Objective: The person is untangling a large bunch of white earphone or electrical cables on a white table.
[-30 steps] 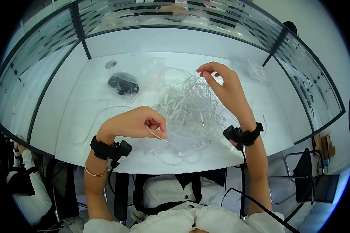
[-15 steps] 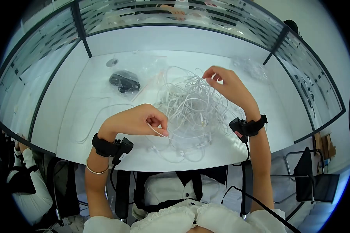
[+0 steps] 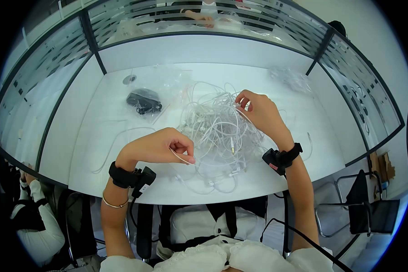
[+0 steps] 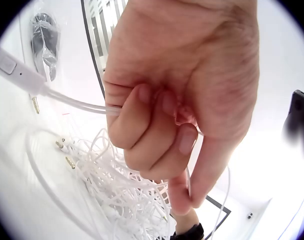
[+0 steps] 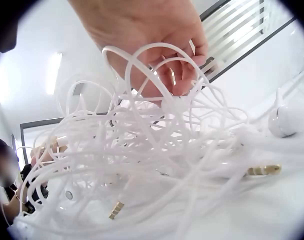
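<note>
White earphone cables (image 3: pixel 213 122) lie in a loose tangled heap in the middle of the table. Gold jack plugs (image 5: pixel 264 170) and a round earbud (image 5: pixel 282 121) show among the loops in the right wrist view. My left hand (image 3: pixel 161 145), at the heap's near left, has its fingers curled round one white earphone cable, whose end runs between thumb and forefinger. An inline remote (image 4: pixel 17 72) on a cable extends from that fist in the left wrist view. My right hand (image 3: pixel 260 111) pinches white cable at the heap's far right edge, its fingertips partly behind loops.
A transparent bag with a black coiled cable (image 3: pixel 143 100) lies at the back left. Crumpled plastic (image 3: pixel 290 79) is at the back right. A single white cable (image 3: pixel 118 136) trails across the left side. Partition panels (image 3: pixel 204 47) enclose the table's back and sides.
My right hand has come down and toward me from above the heap's far side, and its fingertips now pinch cable. The left hand keeps its grip, almost still.
</note>
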{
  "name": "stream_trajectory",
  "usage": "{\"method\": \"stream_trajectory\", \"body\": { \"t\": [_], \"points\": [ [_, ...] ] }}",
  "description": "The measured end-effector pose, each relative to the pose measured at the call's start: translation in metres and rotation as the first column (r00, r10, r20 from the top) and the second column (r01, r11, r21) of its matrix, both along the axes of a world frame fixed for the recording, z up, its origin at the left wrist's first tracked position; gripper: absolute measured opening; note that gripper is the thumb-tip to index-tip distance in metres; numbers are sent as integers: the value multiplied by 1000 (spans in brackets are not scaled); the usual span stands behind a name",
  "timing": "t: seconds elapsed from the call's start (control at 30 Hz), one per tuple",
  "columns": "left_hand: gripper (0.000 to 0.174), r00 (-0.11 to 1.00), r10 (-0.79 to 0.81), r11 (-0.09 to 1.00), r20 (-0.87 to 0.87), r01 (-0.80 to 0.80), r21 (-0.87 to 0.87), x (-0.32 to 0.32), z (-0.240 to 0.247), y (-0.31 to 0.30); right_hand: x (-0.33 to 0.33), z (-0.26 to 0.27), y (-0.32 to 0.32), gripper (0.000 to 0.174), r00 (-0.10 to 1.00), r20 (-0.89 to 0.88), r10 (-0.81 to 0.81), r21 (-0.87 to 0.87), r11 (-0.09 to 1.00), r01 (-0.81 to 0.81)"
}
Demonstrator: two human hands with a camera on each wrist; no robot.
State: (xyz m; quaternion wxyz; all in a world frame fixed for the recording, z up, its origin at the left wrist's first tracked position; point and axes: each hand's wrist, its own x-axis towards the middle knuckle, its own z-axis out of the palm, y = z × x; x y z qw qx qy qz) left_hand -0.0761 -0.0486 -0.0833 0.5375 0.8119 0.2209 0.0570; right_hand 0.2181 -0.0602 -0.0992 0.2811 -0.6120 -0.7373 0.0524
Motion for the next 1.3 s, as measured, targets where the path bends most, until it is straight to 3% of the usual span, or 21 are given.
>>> {"method": "stream_trajectory", "body": {
  "t": [0.17,0.5,0.77,0.97,1.07,1.3],
  "points": [
    [14,1000,0,1000,-8,0,-10,0,0,1,-3,9,-4,12,996,-90,-28,7,1000,29],
    [20,1000,-11,1000,22,11,-8,0,-2,0,1,5,3,20,877,-462,133,-10,988,-156],
    [20,1000,-24,998,12,23,55,0,-2,0,-5,4,3,16,903,-409,132,97,990,-100],
    [13,1000,-22,999,8,22,32,-2,-2,1,-4,5,2,16,942,-334,41,28,999,-34],
    [13,1000,-14,1000,-2,14,12,-1,0,0,-4,4,2,17,981,-194,-12,41,999,20],
    [20,1000,-6,1000,1,6,-11,0,-1,-1,-2,0,5,16,932,-336,138,-13,988,-152]
  ]
}}
